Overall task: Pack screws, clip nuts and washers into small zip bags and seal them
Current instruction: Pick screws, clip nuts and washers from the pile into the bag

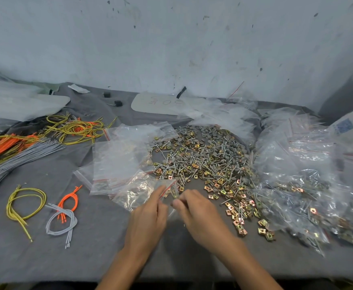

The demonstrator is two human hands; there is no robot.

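Over a grey cloth (100, 237), the left hand (148, 216) and right hand (198, 214) pinch a small clear bag (168, 186) between them, at the near edge of a pile (202, 160) of screws, clip nuts and washers. Empty bags (119, 162) lie left of the pile and filled bags (307, 185) right of it. Yellow (24, 204), orange (68, 201) and grey cords (60, 222) lie further left.

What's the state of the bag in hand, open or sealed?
Likely open: the bag's red-striped mouth gapes between the left hand and right hand, both pinching it. Blur prevents certainty.
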